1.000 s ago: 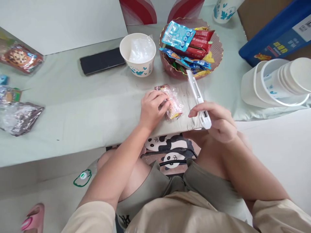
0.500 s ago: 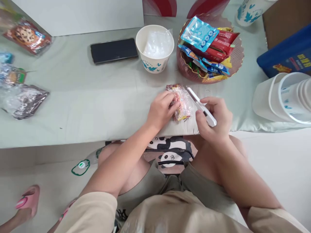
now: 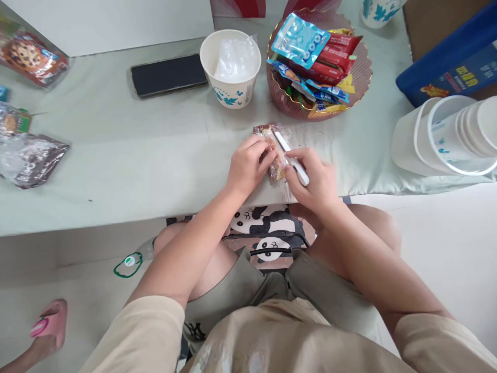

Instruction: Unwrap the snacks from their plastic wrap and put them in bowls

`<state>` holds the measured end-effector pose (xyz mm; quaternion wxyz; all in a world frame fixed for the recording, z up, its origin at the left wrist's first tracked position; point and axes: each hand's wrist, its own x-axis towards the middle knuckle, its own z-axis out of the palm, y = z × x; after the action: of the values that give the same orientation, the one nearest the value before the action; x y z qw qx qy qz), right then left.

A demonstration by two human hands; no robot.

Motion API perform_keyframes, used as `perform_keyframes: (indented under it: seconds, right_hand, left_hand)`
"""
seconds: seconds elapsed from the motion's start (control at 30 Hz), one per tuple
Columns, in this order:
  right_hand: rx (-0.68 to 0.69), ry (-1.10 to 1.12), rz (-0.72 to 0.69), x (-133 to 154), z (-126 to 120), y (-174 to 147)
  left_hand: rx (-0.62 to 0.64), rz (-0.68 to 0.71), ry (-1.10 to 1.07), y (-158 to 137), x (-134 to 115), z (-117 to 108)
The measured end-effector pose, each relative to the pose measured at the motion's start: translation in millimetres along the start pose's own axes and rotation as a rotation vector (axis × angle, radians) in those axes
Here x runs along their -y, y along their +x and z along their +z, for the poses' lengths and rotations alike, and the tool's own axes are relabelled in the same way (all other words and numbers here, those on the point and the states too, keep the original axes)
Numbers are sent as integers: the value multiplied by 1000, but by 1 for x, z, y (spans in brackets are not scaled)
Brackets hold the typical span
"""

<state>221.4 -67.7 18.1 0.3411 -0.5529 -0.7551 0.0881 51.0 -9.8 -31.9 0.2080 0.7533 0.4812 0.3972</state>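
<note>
My left hand (image 3: 247, 165) is closed on a small clear-plastic snack packet (image 3: 276, 170) with red and yellow contents, pressing it against the cloth-covered table. In my right hand (image 3: 315, 178) is a slim white utility knife (image 3: 282, 141), its narrow end pointing up and away from me. That end lies over the packet's right side; whether the blade cuts into the plastic I cannot tell. Just beyond the packet stand a paper cup (image 3: 233, 96) with clear plastic inside and a pinkish gold-rimmed bowl (image 3: 285, 101) heaped with wrapped snacks.
A black phone (image 3: 169, 76) lies left of the cup. Snack bags (image 3: 37, 160) sit at the far left. To the right are white plastic buckets (image 3: 411, 137) holding stacked paper cups (image 3: 450, 134), and a blue box (image 3: 438, 67). Another person's foot in a pink slipper (image 3: 58, 321) is on the floor.
My right hand has moved left with the knife, bringing it from beside the packet to over its right side. My left hand stays on the packet. The whole view has shifted slightly.
</note>
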Motion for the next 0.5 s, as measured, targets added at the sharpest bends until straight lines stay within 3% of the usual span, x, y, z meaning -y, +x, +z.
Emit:
perform_keyframes:
  seconds: [0.2,0.5]
  right_hand:
    - [148,36,50,0,-10,-12]
    - [166,110,-98,-19,-45,-58]
  left_hand:
    - [26,-37,-18,2,-1,-3]
    - [25,-51,-55,3,-5,-4]
